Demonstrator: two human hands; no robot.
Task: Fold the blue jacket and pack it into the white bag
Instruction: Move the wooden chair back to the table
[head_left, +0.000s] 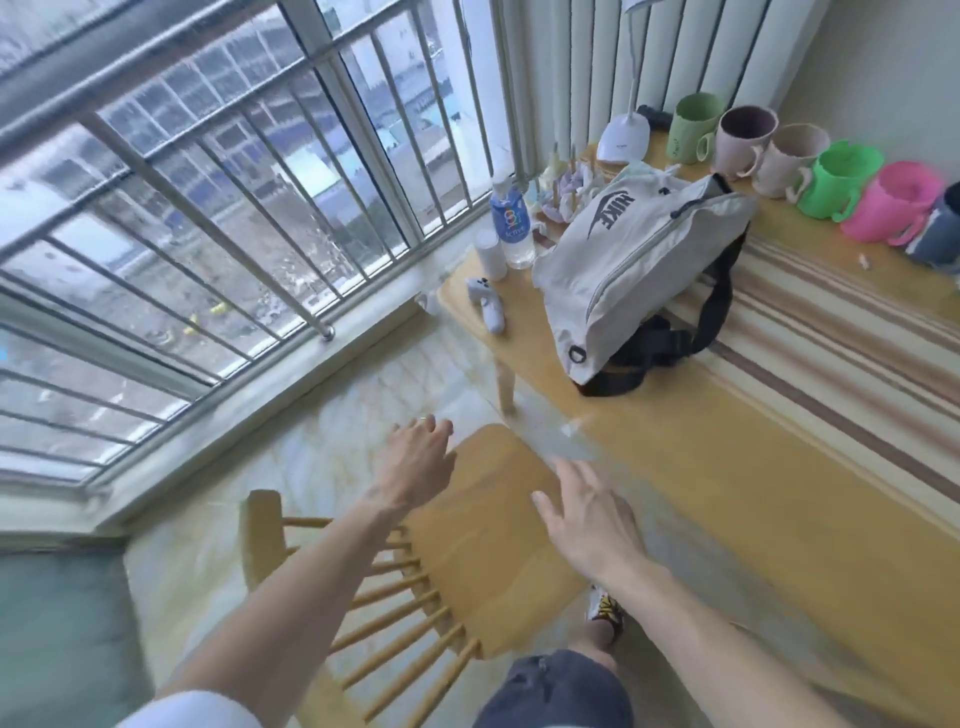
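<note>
A barred window (218, 208) fills the left of a bright corner, with pale tiled floor (363, 395) below it and a long wooden table (727, 467) running along the right. On the table the white bag (623, 275) lies on its side near the window end, its black strap (711, 306) trailing beside it (the blue jacket does not appear in view). A water bottle (514, 228) stands just left of the bag, and a row of coloured mugs (800, 161) lines the far edge. Over a wooden chair (483, 530) the left hand (421, 462) and right hand (592, 514) both reach forward, fingers spread wide, holding nothing.
</note>
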